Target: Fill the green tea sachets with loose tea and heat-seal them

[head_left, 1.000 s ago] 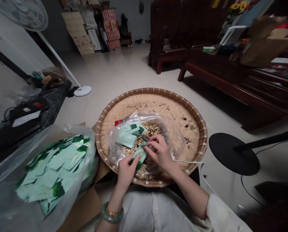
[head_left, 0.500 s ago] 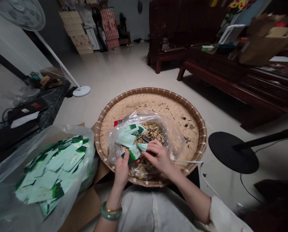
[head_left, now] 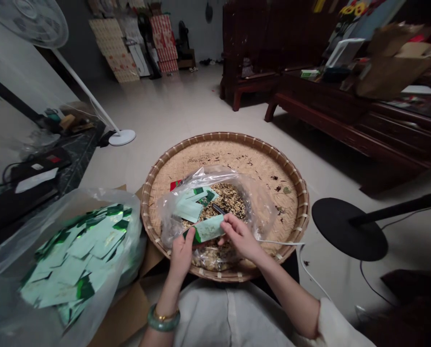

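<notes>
A pale green packet (head_left: 211,228) with a dark green end is stretched between my two hands, over an open clear plastic bag (head_left: 262,202). My left hand (head_left: 182,250) pinches its dark end, thumb on top. At the other end, the fingers of my right hand (head_left: 239,235) grip the pale corner. A dark pen-like tool (head_left: 219,208) shows just beyond my right fingers; I cannot tell whether the hand holds it. Inside the bag lie a loose grainy black-and-tan mix (head_left: 232,197) and several more green packets (head_left: 188,208). The bag rests in a round woven bamboo tray (head_left: 201,149).
At left, a large plastic bag (head_left: 128,202) full of green packets sits in a cardboard box (head_left: 127,308). A white fan stand (head_left: 122,137) is beyond it. To the right are a round black base (head_left: 349,229), a white cable (head_left: 315,279) and a dark wooden table (head_left: 327,120).
The packet has been unfolded and now lies flat and long between my hands. My left hand has shifted left, and my right hand has moved to the packet's far end.
</notes>
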{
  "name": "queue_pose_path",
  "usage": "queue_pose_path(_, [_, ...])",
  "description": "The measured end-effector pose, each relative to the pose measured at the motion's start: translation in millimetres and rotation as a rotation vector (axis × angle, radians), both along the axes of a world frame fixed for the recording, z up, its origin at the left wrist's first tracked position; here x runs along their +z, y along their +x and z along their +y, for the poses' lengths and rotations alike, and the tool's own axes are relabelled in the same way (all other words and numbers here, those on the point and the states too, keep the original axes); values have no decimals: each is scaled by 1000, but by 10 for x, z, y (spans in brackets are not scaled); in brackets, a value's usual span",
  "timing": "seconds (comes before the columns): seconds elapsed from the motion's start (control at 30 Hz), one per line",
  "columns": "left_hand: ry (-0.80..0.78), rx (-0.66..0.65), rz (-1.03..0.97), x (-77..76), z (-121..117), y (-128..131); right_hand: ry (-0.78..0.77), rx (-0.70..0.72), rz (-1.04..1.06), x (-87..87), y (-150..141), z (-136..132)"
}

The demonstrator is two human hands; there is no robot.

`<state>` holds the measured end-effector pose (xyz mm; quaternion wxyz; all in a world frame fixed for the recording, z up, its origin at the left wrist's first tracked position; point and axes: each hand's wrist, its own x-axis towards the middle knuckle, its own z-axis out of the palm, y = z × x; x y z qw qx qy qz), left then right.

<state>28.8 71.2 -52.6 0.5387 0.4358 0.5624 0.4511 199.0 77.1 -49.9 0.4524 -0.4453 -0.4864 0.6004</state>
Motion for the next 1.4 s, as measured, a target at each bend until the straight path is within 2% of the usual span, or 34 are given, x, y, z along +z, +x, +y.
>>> queue_pose_path(0.07, [39, -13, 13, 19, -3, -10, -43, 71, 76, 37, 2, 0])
queue_pose_path(0.2, [56, -99, 13, 19, -8, -12, -79, 237, 18, 81, 1, 0])
queue_pose_path(0.33, [79, -110, 121, -31, -5, -36, -133, 270, -17, 13, 23, 32])
queue_pose_path(0.4, [193, -23, 310, -41, -12, -51, -146, 243, -43, -27, 41, 57])
queue_pose_path(0.47, [428, 20, 574, -20, -30, -51, -152, 223, -77, -55, 53, 81])
queue_pose_path(0.5, [559, -13, 708, 2, -43, -42, -149, 218, -88, -64, 54, 90])
queue_pose_path(0.57, [752, -172, 928, 56, -66, -12, -111, 213, -107, -75, 45, 102])
queue_pose_path(0.67, [810, -350, 1072, 101, -72, 33, -24, 210, -152, -64, 12, 104])
queue_pose_path(0.77, [792, -361, 1018, 49, -36, 34, 24, 218, -164, -4, 9, 102])
queue_pose_path(0.9, [777, -266, 862, -56, 13, -4, 57, 146, -165, 123, 146, 164])
queue_pose_path(0.97, [736, -206, 828, -70, 23, -15, 131, 37, -275, 165, 264, 256])
queue_pose_path(1.03, [687, -163, 810, -60, 29, -15, 263, -29, -497, 173, 375, 393])
queue_pose_path(1.1, [648, -142, 798, -47, 36, -8, 355, 46, -756, 158, 448, 558])
queue_pose_path(1.2, [624, -122, 781, -49, 48, 5, 336, 289, -1045, 134, 471, 797])
queue_pose_path(1.3, [609, -112, 765, -66, 52, 0, 379, 499, -1141, 134, 447, 951])
queue_pose_path(1.4, [575, -113, 764, -69, 45, -21, 450, 564, -1170, 124, 448, 979])
